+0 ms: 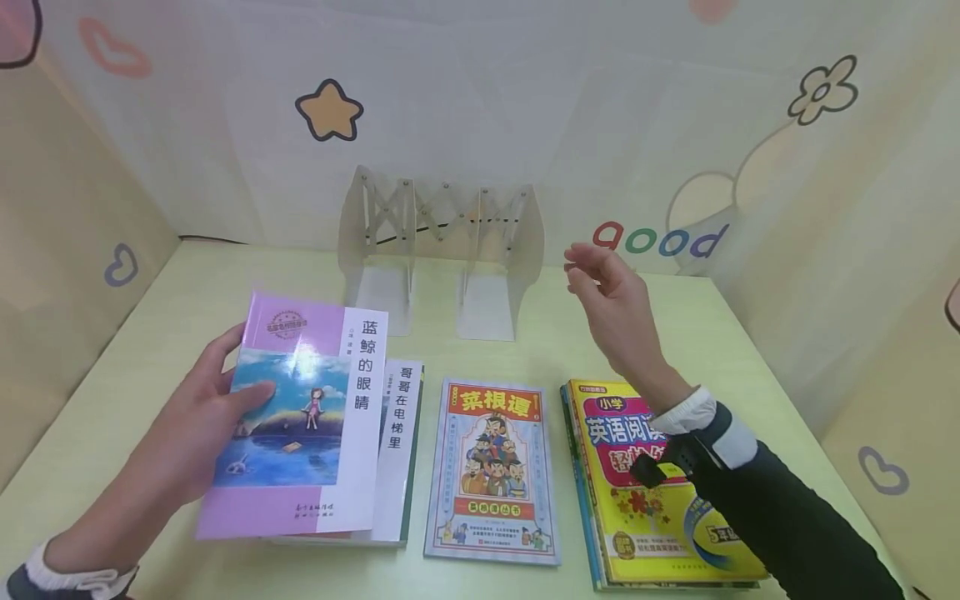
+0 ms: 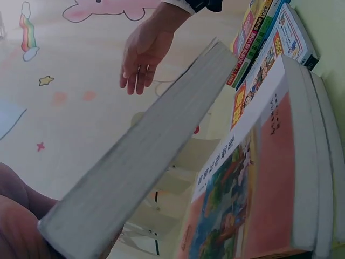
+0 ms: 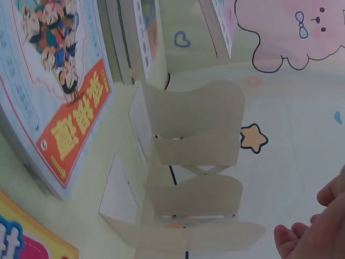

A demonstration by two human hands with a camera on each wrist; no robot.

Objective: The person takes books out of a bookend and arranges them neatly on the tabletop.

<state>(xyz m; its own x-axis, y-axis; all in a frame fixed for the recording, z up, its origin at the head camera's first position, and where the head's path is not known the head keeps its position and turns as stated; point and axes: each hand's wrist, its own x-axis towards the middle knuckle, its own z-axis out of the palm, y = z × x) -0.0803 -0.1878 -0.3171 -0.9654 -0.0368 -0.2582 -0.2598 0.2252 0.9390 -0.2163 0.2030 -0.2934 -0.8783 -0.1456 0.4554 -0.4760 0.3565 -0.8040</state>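
Observation:
My left hand [image 1: 187, 433] grips a purple-edged paperback book [image 1: 292, 425] by its left side, thumb on the cover picture. In the left wrist view the page edge of this paperback [image 2: 140, 151] is tilted above a pile of books [image 2: 275, 183]. That pile's white-spined top book [image 1: 397, 458] is partly hidden beneath the held one in the head view. My right hand [image 1: 618, 317] is raised in the air with nothing in it, fingers loosely bent, to the right of a pale folding bookend [image 1: 487, 317]. The right wrist view shows the bookend's upright plates [image 3: 197, 108] standing apart.
An orange and blue comic-style book [image 1: 491, 508] lies in the middle of the table [image 1: 285, 275]. On the right is a stack with a yellow workbook [image 1: 645, 542] on top, under my right forearm. A patterned curtain [image 1: 480, 83] hangs behind the bookend.

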